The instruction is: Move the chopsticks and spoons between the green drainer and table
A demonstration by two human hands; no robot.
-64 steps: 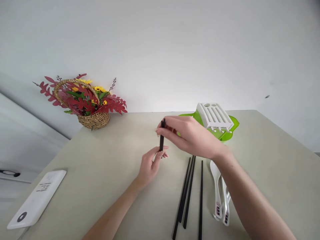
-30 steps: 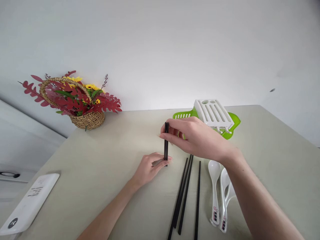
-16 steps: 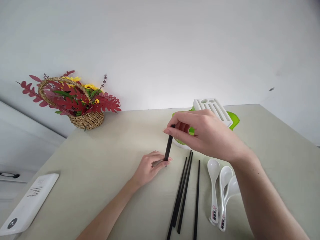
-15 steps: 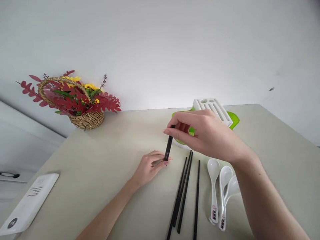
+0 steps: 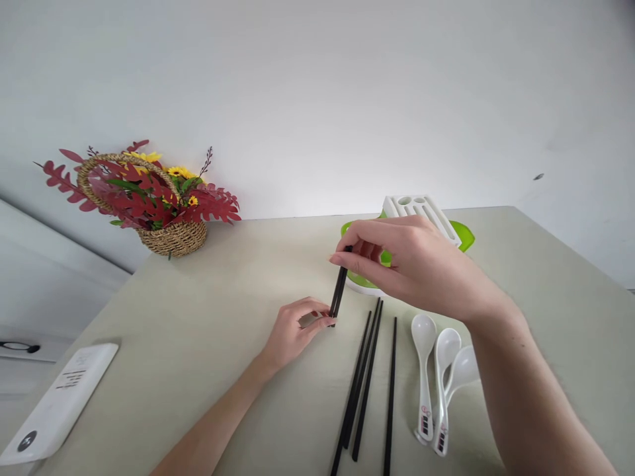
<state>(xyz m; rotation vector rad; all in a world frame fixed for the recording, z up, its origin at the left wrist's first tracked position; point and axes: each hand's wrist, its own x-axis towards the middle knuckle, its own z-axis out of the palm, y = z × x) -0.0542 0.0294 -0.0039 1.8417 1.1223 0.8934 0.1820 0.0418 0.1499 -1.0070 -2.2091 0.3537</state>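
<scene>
A pair of black chopsticks (image 5: 339, 291) is held nearly upright above the table. My right hand (image 5: 397, 254) pinches their upper end between thumb and fingers. Lower down, the fingertips of my left hand (image 5: 300, 330) close on the other end. Several more black chopsticks (image 5: 366, 377) lie lengthwise on the table, one of them (image 5: 391, 396) a little apart to the right. Beside these are three white spoons (image 5: 424, 370), two overlapping and partly covered by my right forearm. Behind my right hand stands a white and green utensil holder (image 5: 397, 206) with round holes and slots, partly hidden.
A wicker basket (image 5: 173, 239) of red leaves and yellow flowers stands at the table's back left. A flat white device (image 5: 62, 403) with a round dark mark lies by the left edge. The table (image 5: 238, 284) meets a pale wall (image 5: 317, 106) at the back.
My right hand and the upper end of the chopsticks have shifted slightly right, and the two sticks show more side by side. My left hand has barely moved.
</scene>
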